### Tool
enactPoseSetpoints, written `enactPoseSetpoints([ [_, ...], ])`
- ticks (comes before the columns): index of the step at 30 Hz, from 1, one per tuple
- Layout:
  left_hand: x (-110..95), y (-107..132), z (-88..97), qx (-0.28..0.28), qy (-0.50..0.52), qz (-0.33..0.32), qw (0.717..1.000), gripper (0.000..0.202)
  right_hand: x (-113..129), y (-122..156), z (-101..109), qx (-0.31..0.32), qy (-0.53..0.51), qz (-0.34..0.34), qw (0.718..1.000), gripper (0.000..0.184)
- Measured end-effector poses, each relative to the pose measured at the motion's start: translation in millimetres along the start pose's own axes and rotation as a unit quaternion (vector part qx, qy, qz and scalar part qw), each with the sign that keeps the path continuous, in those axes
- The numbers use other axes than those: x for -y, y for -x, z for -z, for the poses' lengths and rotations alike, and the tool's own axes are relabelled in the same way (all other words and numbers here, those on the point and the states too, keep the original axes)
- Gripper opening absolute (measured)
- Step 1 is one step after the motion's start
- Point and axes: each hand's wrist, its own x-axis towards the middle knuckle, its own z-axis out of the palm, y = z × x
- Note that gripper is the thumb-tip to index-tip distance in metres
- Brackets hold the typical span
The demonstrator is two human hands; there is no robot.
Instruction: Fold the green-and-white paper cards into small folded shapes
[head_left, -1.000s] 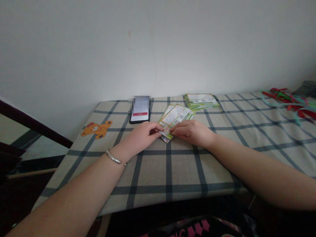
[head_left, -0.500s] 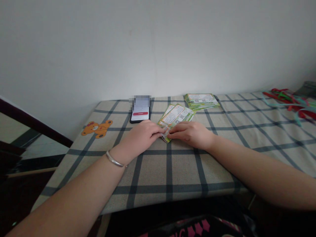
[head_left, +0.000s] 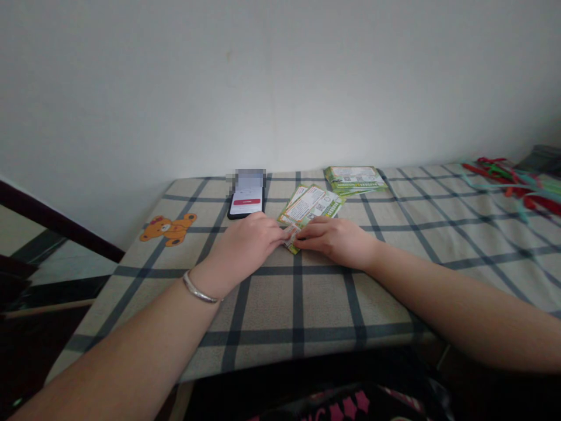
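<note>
Both of my hands meet over the near corner of some green and white printed cards [head_left: 313, 204], fanned out on the checked tablecloth. My left hand [head_left: 252, 240] comes from the left, its fingers pressed together at the cards' lower left edge. From the right, my right hand [head_left: 335, 240] has its fingertips closed on the same corner. The fingers partly hide what is between them; a small strip of printed card shows there. Just beyond my left hand lies a smartphone [head_left: 246, 202] with a lit screen, partly blurred out.
A stack of similar cards [head_left: 357, 178] sits near the wall [head_left: 272, 88], behind my right hand. Red, green and pale blue ribbons [head_left: 517, 181] lie loosely at the far right. A bear figure [head_left: 168, 228] is on the cloth at left. The tablecloth [head_left: 324, 304] reaches the table's near edge.
The view has shifted slightly. Both hands stay at the same corner of the cards, with the left fingers drawn a little closer together.
</note>
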Motion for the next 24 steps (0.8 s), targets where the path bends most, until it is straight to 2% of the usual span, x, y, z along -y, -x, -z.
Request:
enactPoseSetpoints([
  [7,-11.6,3.0,1.3,0.0,-0.038,0.022,0.999,0.022,-0.6,-0.5,-0.8,-0.008,0.004,0.005,1.0,0.028],
  [15,-17.1,2.8,-4.3,0.001,-0.006,-0.012,1.0,0.024,-4.2,2.2,-2.1,-0.034,-0.034,-0.016,0.999,0.024],
  [24,-28.6,-1.4,2.3,0.013,0.007,0.02,1.0,0.022,-0.9,3.4,-2.0,-0.058,-0.011,-0.041,0.997,0.024],
])
